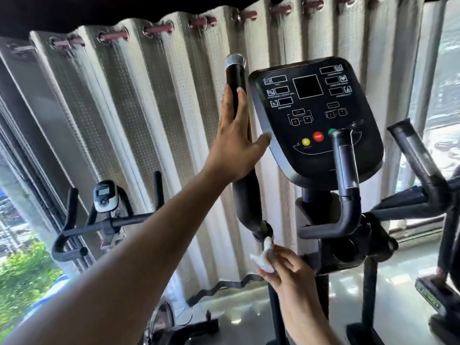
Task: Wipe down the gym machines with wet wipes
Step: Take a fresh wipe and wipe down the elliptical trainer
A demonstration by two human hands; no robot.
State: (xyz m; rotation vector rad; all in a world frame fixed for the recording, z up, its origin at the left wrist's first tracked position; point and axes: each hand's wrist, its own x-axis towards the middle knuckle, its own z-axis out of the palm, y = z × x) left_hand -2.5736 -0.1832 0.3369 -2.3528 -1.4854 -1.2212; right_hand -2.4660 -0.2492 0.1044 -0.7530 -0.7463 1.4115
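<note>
A black elliptical machine fills the middle and right of the head view, with its console [316,115] tilted toward me. My left hand [235,138] rests with straight fingers against the tall left handlebar [235,78], thumb spread toward the console's edge. My right hand [283,267] pinches a crumpled white wet wipe [266,255] and presses it to the lower end of that same handlebar [261,229], near its joint. A curved fixed grip [346,175] rises in front of the console.
An exercise bike [104,220] with a small display stands at the left by the window. Pale pleated curtains [149,108] hang behind both machines. Another handlebar [415,155] and a pedal [433,297] are at the right, above a shiny floor.
</note>
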